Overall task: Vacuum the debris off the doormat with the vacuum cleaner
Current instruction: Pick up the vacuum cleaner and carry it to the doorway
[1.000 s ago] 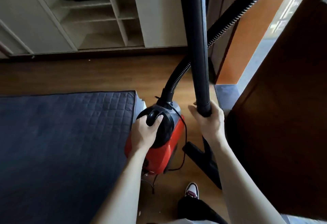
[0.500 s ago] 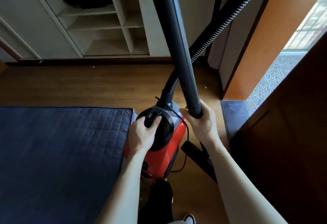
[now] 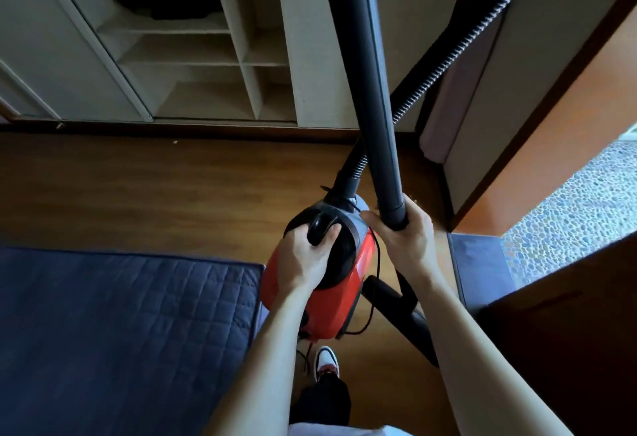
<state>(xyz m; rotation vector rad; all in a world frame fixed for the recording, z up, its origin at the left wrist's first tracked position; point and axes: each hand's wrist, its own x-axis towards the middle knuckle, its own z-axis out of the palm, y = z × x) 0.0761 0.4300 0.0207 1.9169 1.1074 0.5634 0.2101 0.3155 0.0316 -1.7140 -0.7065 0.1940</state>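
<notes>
The left hand [image 3: 306, 256] is curled over the black carry handle [image 3: 319, 229] on top of the red vacuum cleaner [image 3: 331, 311], fingers wrapped round it, and seems to be holding the body off the wooden floor [image 3: 172, 187]. The right hand [image 3: 403, 239], just beside it, grips the lower end of the black wand [image 3: 368, 91], which runs steeply up out of the top of the frame. The floor nozzle [image 3: 386, 294] hangs below that hand. The ribbed hose [image 3: 465, 46] loops from the body up to the upper right. What I take for the doormat [image 3: 479, 263] is the grey-blue strip at the door threshold, to the right of the hands. Its long axis runs up and down the frame, and the right hand and nozzle are nearer to it. A dark wooden door [image 3: 568, 332] cuts across its lower end, so I judge the nozzle must swing right and down. A quilted blue mat [image 3: 120, 325] fills the lower left, open shelving [image 3: 193, 56] the top, and a cord [image 3: 374, 297] dangles near a shoe [image 3: 325, 361].
</notes>
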